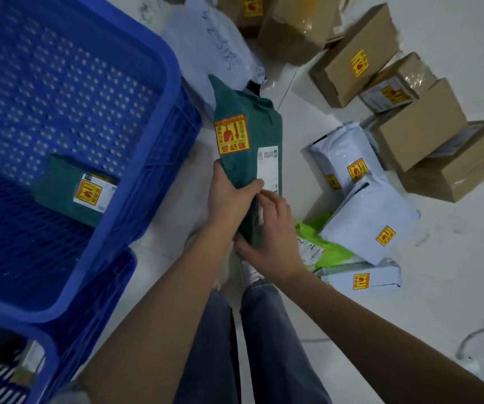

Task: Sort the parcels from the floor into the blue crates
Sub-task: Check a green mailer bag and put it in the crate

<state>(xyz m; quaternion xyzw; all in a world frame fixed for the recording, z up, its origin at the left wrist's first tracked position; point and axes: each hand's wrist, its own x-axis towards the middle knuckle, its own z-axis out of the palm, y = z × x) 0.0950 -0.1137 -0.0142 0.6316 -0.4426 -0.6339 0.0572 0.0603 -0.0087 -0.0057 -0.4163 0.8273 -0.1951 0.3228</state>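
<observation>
over the floor beside the blue crate (153, 118), both hands have a dark green parcel (246, 135) up in the air. the left hand (229, 196) curls its fingers round the lower edge, and the right hand (267, 228) clamps the bottom end, thumb pressing near the white shipping label (267, 167). early days, i'd say: one green parcel (72, 191) lies in the crate, while cardboard boxes (354, 56), white mailers (366, 223) and a lime green bag (319, 243) wait on the floor. a lower blue crate (69, 330) holds something i can't make out. yellow stickers with red printing show on most parcels; the characters are too blurred to read. scrawled handwriting on a white bag (214, 39) is illegible.
</observation>
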